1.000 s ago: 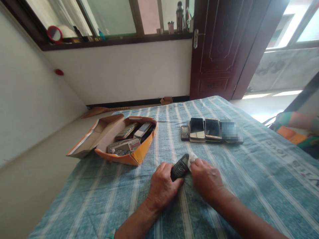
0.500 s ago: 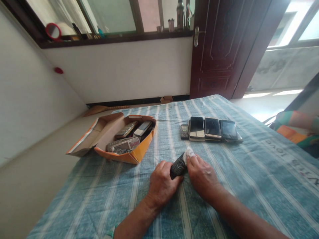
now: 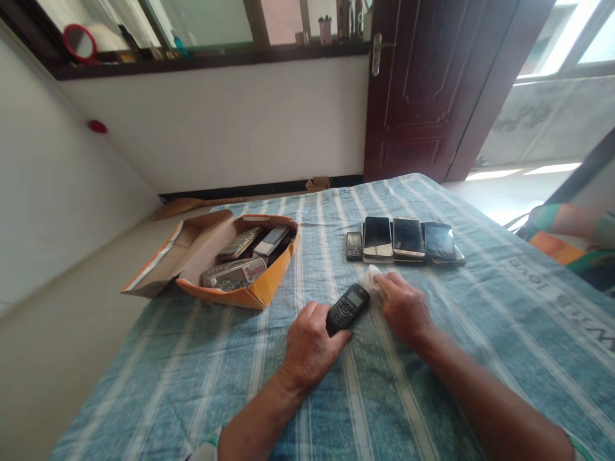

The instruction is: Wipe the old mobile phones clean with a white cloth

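My left hand (image 3: pixel 312 346) grips the lower end of a black keypad mobile phone (image 3: pixel 348 307), tilted with its small screen and keys facing up. In my right hand (image 3: pixel 406 307), closed fingertips pinch a crumpled white tissue (image 3: pixel 373 279) just off the phone's upper right corner. Beyond the hands lies a row of phones: a small keypad phone (image 3: pixel 354 246) at its left end, then a dark smartphone (image 3: pixel 377 237), a gold-edged smartphone (image 3: pixel 408 238) and a dark phone (image 3: pixel 439 241) on top of others.
An open orange cardboard box (image 3: pixel 269 289) holding several old phones stands to the left, its lid flap (image 3: pixel 158 262) folded outward. Blue striped cloth (image 3: pixel 221 384) covers the bed. Behind are a dark red door (image 3: pixel 423 96) and a window sill (image 3: pixel 216 64) with small items.
My right hand has drawn the tissue away from the phone, up and to the right, uncovering its screen. The left hand keeps its hold. The whole view has shifted slightly.
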Available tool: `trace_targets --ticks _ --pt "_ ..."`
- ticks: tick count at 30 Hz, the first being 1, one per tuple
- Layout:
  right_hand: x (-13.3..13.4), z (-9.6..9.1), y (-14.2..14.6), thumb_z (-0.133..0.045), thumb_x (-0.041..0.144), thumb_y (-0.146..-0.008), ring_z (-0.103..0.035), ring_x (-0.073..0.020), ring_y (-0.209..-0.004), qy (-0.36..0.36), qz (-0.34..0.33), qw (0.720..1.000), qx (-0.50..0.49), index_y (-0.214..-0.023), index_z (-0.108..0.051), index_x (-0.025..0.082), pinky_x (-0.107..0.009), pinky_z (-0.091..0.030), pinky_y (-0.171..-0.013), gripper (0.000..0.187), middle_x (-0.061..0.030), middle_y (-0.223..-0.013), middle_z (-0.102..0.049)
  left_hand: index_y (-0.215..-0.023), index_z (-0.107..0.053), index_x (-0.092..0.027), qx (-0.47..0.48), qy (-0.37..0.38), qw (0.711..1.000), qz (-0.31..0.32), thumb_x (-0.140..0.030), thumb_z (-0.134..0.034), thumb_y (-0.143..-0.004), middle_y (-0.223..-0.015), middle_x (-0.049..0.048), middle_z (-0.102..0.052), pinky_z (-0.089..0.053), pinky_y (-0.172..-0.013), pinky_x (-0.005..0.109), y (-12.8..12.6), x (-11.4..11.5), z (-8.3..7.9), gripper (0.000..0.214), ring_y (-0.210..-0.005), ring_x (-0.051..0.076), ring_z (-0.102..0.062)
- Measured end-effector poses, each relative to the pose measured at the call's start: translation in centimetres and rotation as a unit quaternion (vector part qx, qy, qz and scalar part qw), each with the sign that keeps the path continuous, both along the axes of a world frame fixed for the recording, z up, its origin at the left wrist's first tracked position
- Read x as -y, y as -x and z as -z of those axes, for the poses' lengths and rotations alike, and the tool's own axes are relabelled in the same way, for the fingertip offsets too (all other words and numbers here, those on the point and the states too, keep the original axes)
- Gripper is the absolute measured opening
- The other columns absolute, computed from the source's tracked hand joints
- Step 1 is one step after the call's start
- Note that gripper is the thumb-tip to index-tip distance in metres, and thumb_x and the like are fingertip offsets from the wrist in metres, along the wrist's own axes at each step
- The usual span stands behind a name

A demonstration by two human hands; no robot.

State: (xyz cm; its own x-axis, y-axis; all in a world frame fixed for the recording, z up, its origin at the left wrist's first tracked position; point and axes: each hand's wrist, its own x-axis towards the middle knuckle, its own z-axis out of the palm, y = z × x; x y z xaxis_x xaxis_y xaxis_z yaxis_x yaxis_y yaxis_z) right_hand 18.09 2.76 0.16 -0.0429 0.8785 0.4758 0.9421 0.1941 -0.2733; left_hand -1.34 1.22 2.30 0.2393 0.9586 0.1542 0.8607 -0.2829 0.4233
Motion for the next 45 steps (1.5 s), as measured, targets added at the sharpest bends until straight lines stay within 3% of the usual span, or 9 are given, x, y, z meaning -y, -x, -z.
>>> trace_targets --ticks 5,9,15,19,23,29,39,42,45 --pt "0.3 1.0 1.4 -0.038 0.003 -0.085 -0.058 -0.0218 -0.101 -0.028 -0.129 0.991 -0.01 -0.115 -0.061 0.015 -0.03 -0.048 -0.087 0.04 -0.0102 -0.107 -0.064 -0.086 -0.062 -0.013 0.0 -0.008 1.0 0.006 -0.024 -0.074 -0.067 -0.083 0.006 -0.06 -0.048 -0.071 0.034 0.0 0.0 0.1 0.025 -0.078 0.022 -0.059" --pt "0.6 1.6 2.3 -0.038 0.004 -0.087 -0.051 -0.0285 -0.12 -0.045 -0.158 0.986 0.025 -0.119 -0.059 0.011 -0.039 -0.044 -0.099 0.039 -0.0129 -0.117 -0.063 -0.085 -0.062 -0.013 -0.002 -0.015 1.0 0.005 -0.024 -0.075 -0.066 -0.081 0.0056 -0.06 -0.048 -0.071 0.033 0.0 -0.1 0.3 0.025 -0.078 0.022 -0.059" --pt "0.7 1.4 2.5 -0.04 0.006 -0.089 -0.051 -0.0293 -0.122 -0.057 -0.19 0.98 0.009 -0.115 -0.062 0.011 -0.04 -0.045 -0.101 0.034 -0.0141 -0.119 -0.063 -0.083 -0.062 -0.014 0.0 -0.021 1.0 0.009 -0.025 -0.075 -0.066 -0.081 0.0052 -0.06 -0.049 -0.07 0.033 0.1 -0.2 0.6 0.024 -0.078 0.022 -0.06" --pt "0.9 0.9 3.1 -0.042 0.009 -0.091 -0.053 -0.0256 -0.12 -0.059 -0.254 0.965 -0.035 -0.108 -0.065 0.017 -0.04 -0.045 -0.102 0.03 -0.009 -0.107 -0.068 -0.082 -0.061 -0.014 -0.001 -0.031 0.999 0.014 -0.024 -0.072 -0.068 -0.08 0.0059 -0.061 -0.049 -0.07 0.034 0.1 -0.3 0.7 0.02 -0.077 0.023 -0.06" --pt "1.2 0.6 3.6 -0.041 0.011 -0.093 -0.052 -0.0248 -0.122 -0.045 -0.316 0.945 -0.071 -0.106 -0.065 0.014 -0.041 -0.041 -0.105 0.027 -0.0103 -0.103 -0.069 -0.081 -0.059 -0.015 0.011 -0.051 0.998 0.018 -0.021 -0.067 -0.069 -0.079 0.0058 -0.062 -0.051 -0.069 0.033 0.0 -0.3 0.8 0.015 -0.076 0.022 -0.061" --pt "1.6 0.0 3.9 -0.04 0.009 -0.092 -0.052 -0.0221 -0.122 0.0 -0.389 0.915 -0.106 -0.099 -0.067 0.015 -0.04 -0.039 -0.106 0.029 -0.0099 -0.103 -0.068 -0.114 -0.051 -0.013 0.039 -0.098 0.994 0.005 -0.015 -0.059 -0.069 -0.087 0.0071 -0.067 -0.054 -0.071 0.033 0.4 -0.4 1.7 0.046 -0.081 0.022 -0.066" --pt "2.5 -0.8 4.0 -0.041 0.007 -0.089 -0.063 -0.0167 -0.088 0.026 -0.413 0.89 -0.19 -0.085 -0.068 0.019 -0.029 -0.051 -0.08 0.03 -0.0058 -0.085 -0.068 -0.121 -0.046 -0.007 -0.009 -0.163 0.986 0.034 -0.015 -0.048 -0.079 -0.094 0.0161 -0.069 -0.057 -0.075 0.038 1.2 -0.7 3.1 0.043 -0.088 0.026 -0.068" --pt "2.6 -0.7 3.8 -0.041 0.006 -0.088 -0.063 -0.0138 -0.075 0.043 -0.397 0.879 -0.261 -0.088 -0.07 0.019 -0.024 -0.051 -0.07 0.032 -0.0041 -0.08 -0.066 -0.12 -0.047 -0.007 -0.004 -0.164 0.985 0.052 -0.021 -0.053 -0.078 -0.093 0.0156 -0.069 -0.057 -0.074 0.038 1.2 -0.7 2.8 0.044 -0.087 0.027 -0.068" --pt "2.0 -0.3 3.2 -0.042 0.007 -0.085 -0.063 -0.0131 -0.074 0.034 -0.331 0.872 -0.359 -0.09 -0.071 0.02 -0.024 -0.05 -0.068 0.031 -0.0029 -0.081 -0.066 -0.119 -0.047 -0.011 0.005 -0.151 0.987 0.055 -0.031 -0.066 -0.073 -0.095 0.0129 -0.068 -0.057 -0.075 0.038 1.0 -0.6 2.5 0.053 -0.088 0.026 -0.067"
